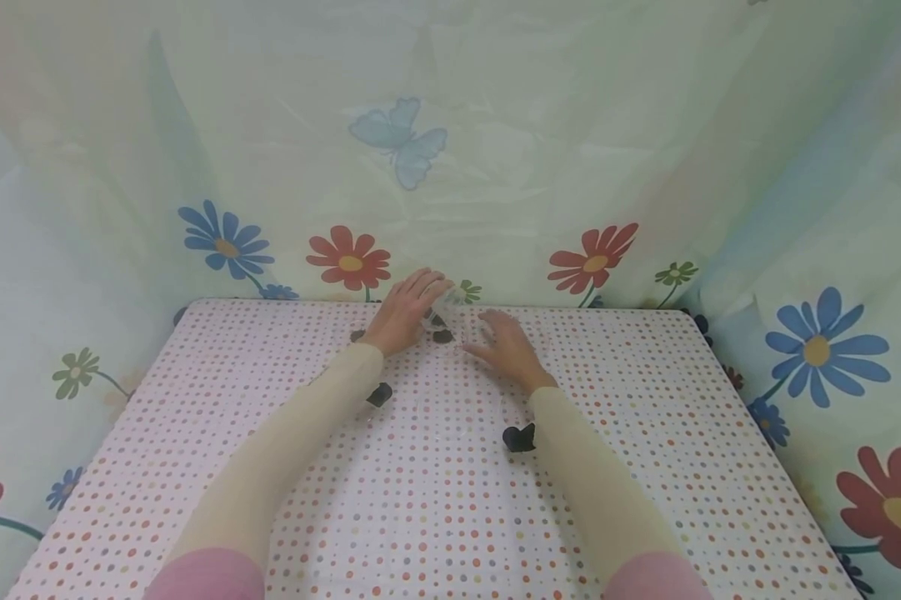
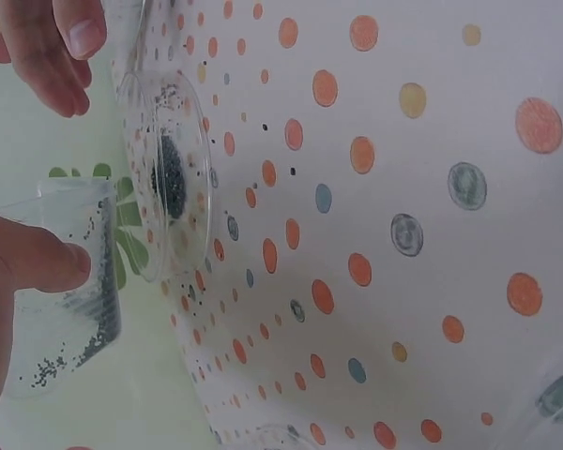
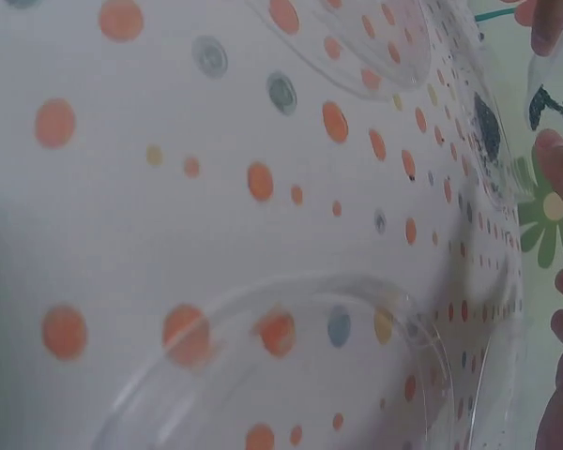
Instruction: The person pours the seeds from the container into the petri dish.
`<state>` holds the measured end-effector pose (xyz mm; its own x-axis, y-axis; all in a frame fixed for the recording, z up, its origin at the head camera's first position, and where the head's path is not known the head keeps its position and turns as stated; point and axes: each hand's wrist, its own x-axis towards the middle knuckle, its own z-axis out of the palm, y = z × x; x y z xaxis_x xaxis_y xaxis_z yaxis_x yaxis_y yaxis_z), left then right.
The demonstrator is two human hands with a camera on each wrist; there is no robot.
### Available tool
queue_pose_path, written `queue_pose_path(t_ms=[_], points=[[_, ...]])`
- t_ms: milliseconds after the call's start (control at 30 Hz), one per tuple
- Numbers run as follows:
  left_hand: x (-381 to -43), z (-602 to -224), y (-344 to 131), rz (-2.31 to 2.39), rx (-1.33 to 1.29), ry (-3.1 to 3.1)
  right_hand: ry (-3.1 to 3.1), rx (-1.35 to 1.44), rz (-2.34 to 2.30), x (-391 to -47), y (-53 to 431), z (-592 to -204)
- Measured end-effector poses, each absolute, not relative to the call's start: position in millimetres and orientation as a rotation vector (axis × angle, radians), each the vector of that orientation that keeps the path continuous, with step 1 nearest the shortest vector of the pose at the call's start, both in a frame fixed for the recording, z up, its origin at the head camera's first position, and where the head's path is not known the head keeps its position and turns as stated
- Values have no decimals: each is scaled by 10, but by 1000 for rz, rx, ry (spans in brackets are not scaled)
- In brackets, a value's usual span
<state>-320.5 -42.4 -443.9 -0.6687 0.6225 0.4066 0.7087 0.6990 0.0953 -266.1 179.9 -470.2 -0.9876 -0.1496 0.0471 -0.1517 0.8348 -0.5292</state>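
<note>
- The left hand (image 1: 411,310) gripped a clear cup (image 2: 61,314) at the far middle of the table (image 1: 435,517), its thumb pressed against the wall.
- The cup was tilted, with dark grains (image 2: 98,309) along its lower side.
- Just beneath and nearer lay a clear dish (image 2: 206,159) bearing a dark pile (image 2: 172,178).
- The right hand (image 1: 512,348) hovered just right of that dish, fingers loosely extended, holding nothing.
- Two dark patches, one farther (image 1: 357,335) and one nearer (image 1: 378,394), lay beside the left forearm (image 1: 307,425); another patch (image 1: 519,437) lay nearer, beside the right forearm (image 1: 593,458).
- Another clear dish (image 3: 436,352) showed in the right wrist view.
- Behind the far edge hung a flowered sheet (image 1: 510,100) with a blue butterfly (image 1: 401,142).
</note>
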Motion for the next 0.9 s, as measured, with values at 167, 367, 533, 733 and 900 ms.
queue_pose_path(t_ms=[167,367,533,733,900], points=[[-3206,-4438,-412,-364,-1041,-2562,-3018,245,832,-2672,1887,-4729],[-3211,-4434,-397,-390,-1039,-2558,-3023,180,837,-2655,1978,-4709],[-3223,-4436,-364,-403,-1054,-2547,-3006,174,855,-2632,2049,-4685],[-3226,-4461,-335,-418,-1065,-2539,-3043,118,842,-2625,2116,-4686],[-3238,-4479,-297,-433,-1086,-2477,-3040,92,846,-2620,2181,-4714]])
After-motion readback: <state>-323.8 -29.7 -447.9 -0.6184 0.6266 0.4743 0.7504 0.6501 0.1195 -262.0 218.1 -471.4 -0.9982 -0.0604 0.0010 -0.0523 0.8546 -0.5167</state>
